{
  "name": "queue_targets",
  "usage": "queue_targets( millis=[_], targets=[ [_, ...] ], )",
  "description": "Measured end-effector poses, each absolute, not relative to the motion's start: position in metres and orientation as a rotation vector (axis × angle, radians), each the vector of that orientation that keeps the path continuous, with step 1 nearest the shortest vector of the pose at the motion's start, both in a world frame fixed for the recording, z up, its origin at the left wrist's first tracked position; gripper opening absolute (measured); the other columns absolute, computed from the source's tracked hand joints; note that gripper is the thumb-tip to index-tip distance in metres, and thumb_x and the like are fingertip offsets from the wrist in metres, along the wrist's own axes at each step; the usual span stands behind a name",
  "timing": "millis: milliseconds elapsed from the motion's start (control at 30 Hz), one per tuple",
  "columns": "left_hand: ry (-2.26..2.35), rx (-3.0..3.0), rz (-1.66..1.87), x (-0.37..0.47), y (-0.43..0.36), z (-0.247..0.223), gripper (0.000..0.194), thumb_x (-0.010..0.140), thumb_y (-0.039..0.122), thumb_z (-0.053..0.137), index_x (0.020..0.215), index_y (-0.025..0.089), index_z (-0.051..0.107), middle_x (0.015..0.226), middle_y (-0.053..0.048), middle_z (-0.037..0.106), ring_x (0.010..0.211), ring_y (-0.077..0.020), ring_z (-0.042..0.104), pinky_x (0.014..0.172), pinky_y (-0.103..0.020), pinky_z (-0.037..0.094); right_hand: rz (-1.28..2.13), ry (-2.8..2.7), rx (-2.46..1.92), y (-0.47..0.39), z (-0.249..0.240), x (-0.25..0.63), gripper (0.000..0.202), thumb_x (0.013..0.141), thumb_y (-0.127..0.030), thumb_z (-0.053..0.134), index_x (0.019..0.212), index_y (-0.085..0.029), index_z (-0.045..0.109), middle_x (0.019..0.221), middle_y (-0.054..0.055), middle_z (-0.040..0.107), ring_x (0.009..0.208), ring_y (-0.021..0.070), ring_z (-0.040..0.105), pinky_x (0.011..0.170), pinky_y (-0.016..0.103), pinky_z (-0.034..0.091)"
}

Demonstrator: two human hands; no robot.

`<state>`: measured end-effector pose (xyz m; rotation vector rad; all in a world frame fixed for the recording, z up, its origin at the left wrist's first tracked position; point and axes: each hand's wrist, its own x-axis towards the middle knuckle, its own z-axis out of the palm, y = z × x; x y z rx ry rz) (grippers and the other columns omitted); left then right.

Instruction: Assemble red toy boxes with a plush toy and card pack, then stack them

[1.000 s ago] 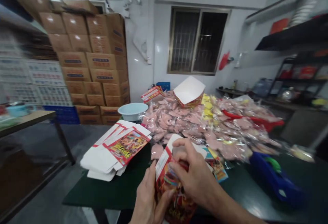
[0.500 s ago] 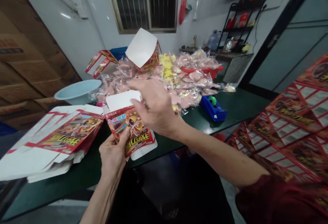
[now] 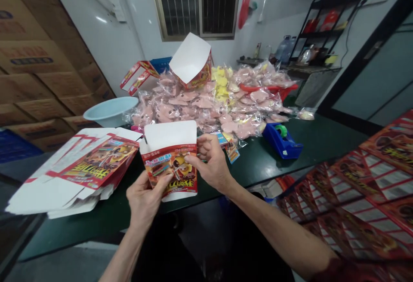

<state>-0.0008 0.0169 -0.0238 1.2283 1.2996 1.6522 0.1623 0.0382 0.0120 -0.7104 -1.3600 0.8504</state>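
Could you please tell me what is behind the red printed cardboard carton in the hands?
Beyond the carton, pink pieces in clear plastic bags show above its white flap; whatever its panels cover cannot be seen.

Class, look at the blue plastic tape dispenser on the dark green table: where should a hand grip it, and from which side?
Probably from above, thumb and fingers across the long sides of the blue plastic tape dispenser, towards its near end. It stands upright with a narrow body, and the green tape roll sits farther back, nearer the clear-bagged pink pieces.
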Motion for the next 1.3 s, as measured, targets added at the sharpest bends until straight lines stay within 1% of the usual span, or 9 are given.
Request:
queue_targets(
  millis=[167, 333, 433, 567, 700, 833, 1033, 1167, 1300],
  targets=[
    [1.283, 1.195, 1.575, -0.009, 0.02, -0.03, 0.037, 0.059, 0.033, 0.078, 0.091, 0.015, 0.069, 0.081, -0.003, 0.074, 0.064, -0.0165, 0.067, 0.062, -0.026, 0.057, 0.825, -1.422, -0.74, 0.045, 0.002, 0.158, 0.058, 0.077, -0.025, 0.064, 0.124, -0.027, 0.032, 0.091, 0.001, 0.057, 0.074, 0.0124, 0.063, 0.061, 0.024, 0.051],
    [1.386, 1.479, 1.601, -0.016, 0.019, -0.038, 0.025, 0.055, 0.033, 0.079, 0.067, 0.014, 0.067, 0.059, -0.001, 0.069, 0.049, -0.0151, 0.062, 0.049, -0.023, 0.054, 0.464, -1.689, -0.639, 0.039, 0.002, 0.172, 0.056, 0.082, -0.023, 0.061, 0.131, -0.026, 0.033, 0.114, 0.009, 0.056, 0.094, 0.0173, 0.06, 0.077, 0.03, 0.053],
    [1.37, 1.543, 1.609, -0.018, 0.018, -0.042, 0.025, 0.056, 0.035, 0.078, 0.065, 0.015, 0.066, 0.059, -0.002, 0.07, 0.05, -0.017, 0.063, 0.049, -0.026, 0.055, 0.202, -1.804, -0.555, 0.035, 0.006, 0.176, 0.048, 0.085, -0.022, 0.056, 0.129, -0.023, 0.038, 0.111, 0.01, 0.057, 0.099, 0.0186, 0.056, 0.081, 0.032, 0.051],
    [1.306, 1.638, 1.602, -0.016, 0.016, -0.029, 0.032, 0.062, 0.031, 0.077, 0.087, 0.016, 0.065, 0.075, -0.003, 0.072, 0.063, -0.018, 0.068, 0.06, -0.027, 0.057, 0.152, -1.785, -0.541, 0.035, 0.011, 0.176, 0.025, 0.089, -0.019, 0.048, 0.114, -0.018, 0.05, 0.094, 0.008, 0.058, 0.089, 0.0154, 0.056, 0.077, 0.028, 0.05],
    [1.01, 1.798, 1.996, -0.009, 0.02, 0.001, 0.075, 0.059, 0.017, 0.08, 0.125, 0.022, 0.044, 0.117, -0.008, 0.061, 0.103, -0.0196, 0.061, 0.086, -0.032, 0.052, 0.149, -1.762, -0.567, 0.037, 0.018, 0.18, 0.018, 0.093, -0.022, 0.04, 0.1, -0.017, 0.056, 0.099, 0.01, 0.053, 0.098, 0.0154, 0.054, 0.087, 0.03, 0.047],
    [1.016, 1.941, 2.075, -0.003, 0.032, 0.014, 0.052, 0.069, 0.021, 0.073, 0.117, 0.014, 0.054, 0.111, -0.01, 0.063, 0.097, -0.0173, 0.062, 0.081, -0.032, 0.052, 0.254, -1.814, -0.57, 0.041, 0.026, 0.19, 0.019, 0.093, -0.023, 0.04, 0.094, -0.017, 0.058, 0.096, 0.007, 0.052, 0.096, 0.0139, 0.054, 0.088, 0.03, 0.045],
    [1.14, 1.992, 2.179, 0.004, 0.03, 0.019, 0.017, 0.082, 0.018, 0.059, 0.095, 0.011, 0.069, 0.099, -0.009, 0.062, 0.1, -0.0154, 0.056, 0.095, -0.037, 0.04, 0.497, -1.803, -0.505, 0.039, 0.028, 0.192, 0.016, 0.09, -0.023, 0.046, 0.105, -0.019, 0.049, 0.098, 0.003, 0.053, 0.088, 0.0113, 0.054, 0.078, 0.025, 0.047],
    [0.996, 1.711, 2.304, 0.013, 0.031, 0.024, 0.015, 0.082, 0.016, 0.059, 0.075, 0.013, 0.071, 0.088, -0.005, 0.061, 0.094, -0.0122, 0.055, 0.092, -0.031, 0.039, 0.498, -1.784, -0.55, 0.037, 0.025, 0.19, 0.008, 0.088, -0.025, 0.05, 0.095, -0.019, 0.051, 0.091, 0.002, 0.052, 0.08, 0.0105, 0.052, 0.068, 0.022, 0.047],
    [0.843, 1.279, 2.128, 0.015, 0.027, 0.031, 0.021, 0.075, 0.016, 0.064, 0.095, 0.021, 0.066, 0.087, 0.0, 0.064, 0.085, -0.0104, 0.058, 0.084, -0.024, 0.044, 0.448, -1.767, -0.562, 0.032, 0.024, 0.189, 0.005, 0.086, -0.02, 0.053, 0.091, -0.02, 0.055, 0.094, 0.004, 0.055, 0.091, 0.0139, 0.055, 0.076, 0.027, 0.047]
  ],
)
